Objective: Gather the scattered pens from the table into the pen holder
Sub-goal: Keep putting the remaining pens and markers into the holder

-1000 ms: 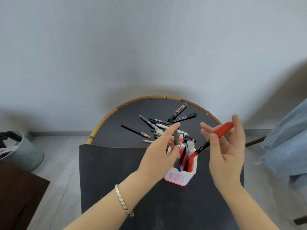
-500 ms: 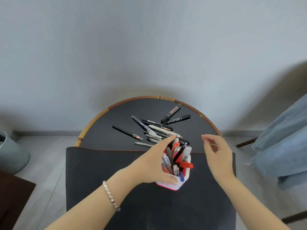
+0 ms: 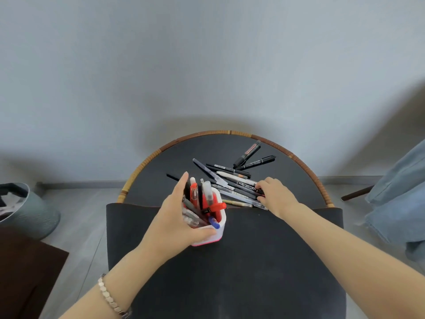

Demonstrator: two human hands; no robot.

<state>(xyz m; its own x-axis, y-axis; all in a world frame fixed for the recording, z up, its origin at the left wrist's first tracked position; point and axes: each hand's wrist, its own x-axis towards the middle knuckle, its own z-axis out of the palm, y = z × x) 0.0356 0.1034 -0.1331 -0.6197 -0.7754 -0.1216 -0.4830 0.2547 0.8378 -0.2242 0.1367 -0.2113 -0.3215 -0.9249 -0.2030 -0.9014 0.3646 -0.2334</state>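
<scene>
A white pen holder with a pink base stands on the dark mat, packed with several pens, among them a red marker. My left hand wraps around the holder's left side and front. Beyond it lies a loose pile of pens on the round table, with two black markers at the far side. My right hand rests on the right end of the pile, fingertips curled onto a black pen; whether it is lifted I cannot tell.
The round table has a rattan rim and a dark mat draped over its near half. A grey bin stands on the floor at left, a brown surface below it. Blue denim cloth hangs at right.
The red marker left my right hand and now sits in the holder. My right hand moved forward and down onto the pen pile. My left hand shifted down around the holder.
</scene>
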